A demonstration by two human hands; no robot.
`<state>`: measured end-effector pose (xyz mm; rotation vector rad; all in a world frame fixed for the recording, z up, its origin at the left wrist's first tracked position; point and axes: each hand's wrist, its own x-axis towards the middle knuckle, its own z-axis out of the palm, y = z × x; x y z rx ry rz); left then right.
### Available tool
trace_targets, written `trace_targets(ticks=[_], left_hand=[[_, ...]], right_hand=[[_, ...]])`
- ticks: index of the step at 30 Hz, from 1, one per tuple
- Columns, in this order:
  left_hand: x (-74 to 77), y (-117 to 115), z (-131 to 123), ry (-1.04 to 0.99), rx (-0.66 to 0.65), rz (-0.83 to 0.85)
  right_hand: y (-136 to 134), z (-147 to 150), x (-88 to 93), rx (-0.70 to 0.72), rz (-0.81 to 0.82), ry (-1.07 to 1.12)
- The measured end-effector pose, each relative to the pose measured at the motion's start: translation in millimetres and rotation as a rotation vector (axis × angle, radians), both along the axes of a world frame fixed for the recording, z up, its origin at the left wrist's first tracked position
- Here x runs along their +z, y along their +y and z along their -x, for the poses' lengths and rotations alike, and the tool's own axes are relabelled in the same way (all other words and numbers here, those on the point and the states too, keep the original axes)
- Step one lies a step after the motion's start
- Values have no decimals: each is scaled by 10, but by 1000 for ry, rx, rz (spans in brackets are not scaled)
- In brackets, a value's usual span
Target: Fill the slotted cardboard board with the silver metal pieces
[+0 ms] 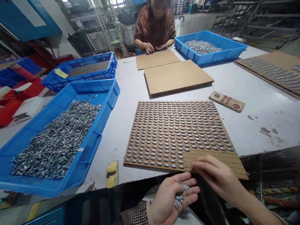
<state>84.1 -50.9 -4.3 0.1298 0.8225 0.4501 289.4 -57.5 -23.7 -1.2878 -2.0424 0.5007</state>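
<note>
Palm up below the board's near edge, my left hand [172,198] cups a small heap of grey spindle-shaped metal pieces [179,200]. My right hand [217,175] is just to its right, with thumb and fingertips pinched together at the near edge of the cardboard board [211,159]. Whatever lies between those fingertips is hidden. Rows of the same metal pieces [173,128] cover most of the board. Bare grooved cardboard shows at its near right part, beside my right hand.
A blue tray [110,106] of loose pieces stands left, a blue crate [112,67] behind it. Stacked cardboard [178,76], a printed plaque [227,101] and a yellow object [112,173] lie on the table. Across, a person [154,28] works near another blue tray [211,57]. A filled board [269,72] lies right.
</note>
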Motion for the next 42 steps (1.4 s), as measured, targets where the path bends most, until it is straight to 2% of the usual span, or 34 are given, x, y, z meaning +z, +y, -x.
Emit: trace_targets(ticks=[3,9,14,21,24,26,28,30,32,35,39,42], left_hand=[[-13,-20,5,77,-42,10],[-72,-45,-15,96,-37,-24],[-77,-41,-42,68,-12,-8],[24,5,-46,-1,40,-2],[40,16,-38,-15,34,24],[38,14,-40,-37,26,30],[32,5,-51,-86,16,11],[24,-10,-71,-133,18,-34],[9,-34,-94,-144,19,-79],[-40,-85,-123,-86,-34,-89],[-111,-146,-142,-5,-91,-90],[-106,-154,-146,-18,-99,-120]], right_hand=[[137,-161,-143,-186,-136,-118],[254,-168,-261,-195,-188,-327],[246,-176,-212,-133,-205,-431],[244,-210,-200,-105,-201,-486],[203,-183,-146,-126,-173,-438],[139,-102,-53,-137,-161,-348],[51,35,72,-89,-145,-223],[-42,203,190,63,-72,-156],[-119,350,261,129,-42,-154],[-189,448,264,118,21,-154],[-221,382,186,119,290,-130],[-229,325,157,118,451,-71]])
